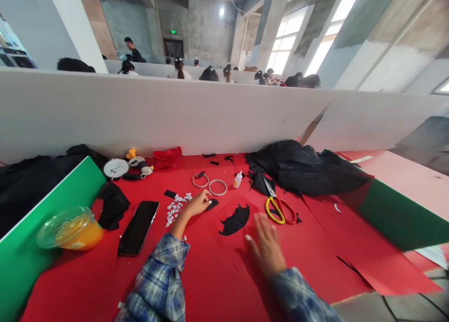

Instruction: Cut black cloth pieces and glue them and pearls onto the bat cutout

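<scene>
The left hand (200,203) is seen just left of centre, its fingers curled narrowly onto a small black felt piece (212,204) lying on the red surface (210,275); whether the piece is pinched or only pressed cannot be told. Just to the left of that hand a scatter of white googly eyes (176,207) is spread, and beyond them, lower left, a dark phone (138,227) lies flat.

The right hand (267,247) is held low at centre right, palm down with its fingers spread wide — nothing is gripped, and it is blurred. A black cut-out shape (235,220) lies between the two hands, near the right fingertips. Yellow-and-red scissors (278,206) rest just above the right hand, apart from it.

Further up the frame, two metal rings (209,183) and a small glue bottle (238,179) are found, with a heap of black cloth (305,167) at upper right. At far left a lidded cup of orange drink (70,228) stands against a green board (45,219).
</scene>
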The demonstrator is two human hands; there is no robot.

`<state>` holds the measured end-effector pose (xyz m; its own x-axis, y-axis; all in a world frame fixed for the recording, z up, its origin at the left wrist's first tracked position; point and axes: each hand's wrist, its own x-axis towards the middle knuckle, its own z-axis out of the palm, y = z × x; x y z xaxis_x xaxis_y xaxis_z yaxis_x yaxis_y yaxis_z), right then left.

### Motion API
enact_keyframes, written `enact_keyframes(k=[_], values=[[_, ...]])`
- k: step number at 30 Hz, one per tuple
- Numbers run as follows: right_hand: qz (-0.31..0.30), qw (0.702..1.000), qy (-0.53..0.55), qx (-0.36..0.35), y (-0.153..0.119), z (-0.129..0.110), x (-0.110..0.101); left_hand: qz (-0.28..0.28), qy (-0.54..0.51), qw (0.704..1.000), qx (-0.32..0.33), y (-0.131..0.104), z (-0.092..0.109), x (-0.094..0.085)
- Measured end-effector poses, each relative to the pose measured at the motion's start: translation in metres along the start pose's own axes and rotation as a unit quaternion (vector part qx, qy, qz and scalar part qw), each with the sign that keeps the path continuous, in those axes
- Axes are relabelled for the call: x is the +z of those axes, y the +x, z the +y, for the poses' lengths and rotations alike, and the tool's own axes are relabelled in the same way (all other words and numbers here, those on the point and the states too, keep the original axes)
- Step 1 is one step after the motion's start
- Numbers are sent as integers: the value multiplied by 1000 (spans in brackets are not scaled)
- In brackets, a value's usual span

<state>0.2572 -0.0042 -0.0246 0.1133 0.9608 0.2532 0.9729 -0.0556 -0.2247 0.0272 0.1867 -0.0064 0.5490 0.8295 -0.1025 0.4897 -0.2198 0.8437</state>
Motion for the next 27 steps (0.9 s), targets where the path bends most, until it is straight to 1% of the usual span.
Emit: enact_keyframes(k=[1,2,3,5,7,9,11,12,14,16,17,19,20,21,22,23,24,25,26,27], values=[[-45,997,11,-68,7,-17,4,16,1,1000,8,-3,4,6],[-82,991,19,-108,13,-31,7,29,2,999,15,-7,7,13],[-107,987,24,-120,20,-43,10,39,4,999,19,-11,9,21],[-135,983,23,-118,30,-54,13,60,17,998,20,-21,11,35],[-131,989,10,-72,36,-51,14,84,36,996,18,-29,11,45],[-101,994,-11,29,36,-36,12,100,52,994,18,-34,10,50],[-53,986,-33,158,29,-14,6,108,62,992,19,-35,9,52],[-24,978,-39,202,24,-1,2,110,65,992,20,-36,9,52],[84,954,-64,281,13,27,-8,113,66,991,21,-36,9,51],[174,932,-70,309,4,52,-18,113,64,991,24,-36,9,50],[194,930,-58,306,1,62,-23,113,61,991,25,-37,9,50],[189,945,-21,267,1,70,-27,112,53,992,26,-38,9,48],[173,957,-6,233,2,66,-27,110,47,992,27,-39,10,47],[153,970,5,191,4,58,-25,107,40,993,27,-39,11,45],[128,982,15,138,5,46,-21,103,33,994,28,-41,13,43],[81,995,20,49,4,29,-16,101,26,994,28,-42,15,40],[35,999,15,-18,2,10,-10,100,19,994,29,-45,19,36],[-8,998,8,-62,-3,-9,-2,104,15,994,31,-48,22,31],[-42,996,3,-79,-10,-29,5,109,12,993,33,-51,27,26],[-61,995,1,-74,-19,-48,11,115,10,993,35,-56,31,21]])
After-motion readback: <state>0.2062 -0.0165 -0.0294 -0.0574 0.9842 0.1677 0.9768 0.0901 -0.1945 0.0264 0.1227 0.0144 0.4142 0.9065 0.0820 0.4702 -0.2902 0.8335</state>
